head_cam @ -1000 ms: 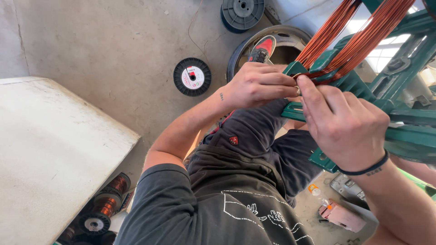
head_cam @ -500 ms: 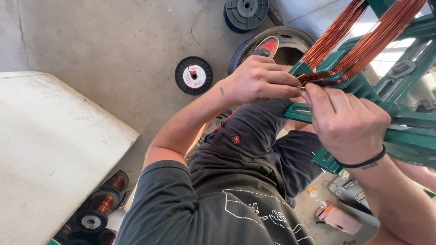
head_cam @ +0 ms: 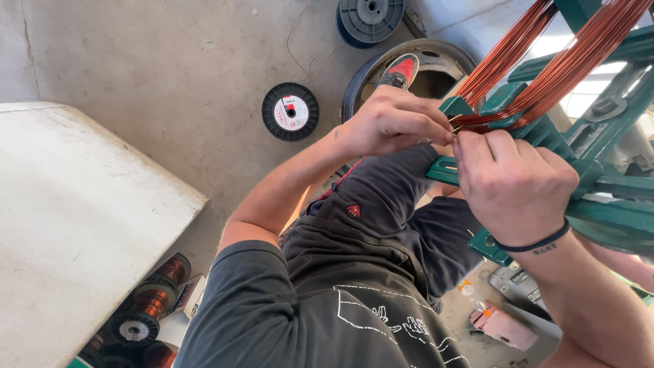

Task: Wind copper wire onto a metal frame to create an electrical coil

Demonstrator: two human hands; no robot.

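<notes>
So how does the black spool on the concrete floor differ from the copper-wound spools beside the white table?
The black spool with the white label lies alone, flat, face up; no wire shows. The copper-wound spools crowd together beside the white table, and their orange wire shows. Both kinds have round black flanges.

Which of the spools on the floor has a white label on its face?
The black spool lying alone left of the left hand; the grey spool has none.
</notes>
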